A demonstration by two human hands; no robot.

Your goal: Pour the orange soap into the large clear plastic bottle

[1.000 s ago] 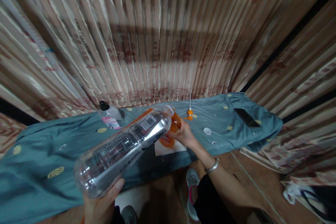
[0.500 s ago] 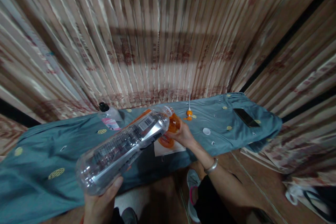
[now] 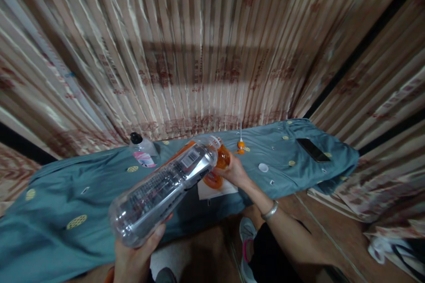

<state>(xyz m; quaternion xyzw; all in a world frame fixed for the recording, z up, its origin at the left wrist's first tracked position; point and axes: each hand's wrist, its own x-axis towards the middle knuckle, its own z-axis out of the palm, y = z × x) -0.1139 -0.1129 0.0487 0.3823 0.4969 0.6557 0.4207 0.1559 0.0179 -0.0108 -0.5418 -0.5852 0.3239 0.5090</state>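
Observation:
A big clear plastic bottle (image 3: 159, 190) with a printed label is tilted, its base low at the left and its neck high at the right. Under its lower end, my left hand (image 3: 141, 247) is wrapped round it. My right hand (image 3: 235, 170) grips an orange translucent bottle (image 3: 223, 159) by its upper part. The two bottle mouths meet or nearly meet; I cannot tell whether they touch. A sheet of white paper (image 3: 217, 191) lies beneath the orange bottle. Behind my right hand lies an orange pump head (image 3: 241, 145) with its thin tube pointing away.
A clear bottle with a black cap and pink label (image 3: 143, 152) stands at the back left of the teal cloth (image 3: 99, 203). To the right lie a round white cap (image 3: 263, 167) and a dark phone (image 3: 312, 149). A patterned curtain (image 3: 199, 62) hangs behind.
The view has shifted slightly, so everything sits a little lower and to the right. The big bottle's base shows slightly more to the right; both hands keep their grips.

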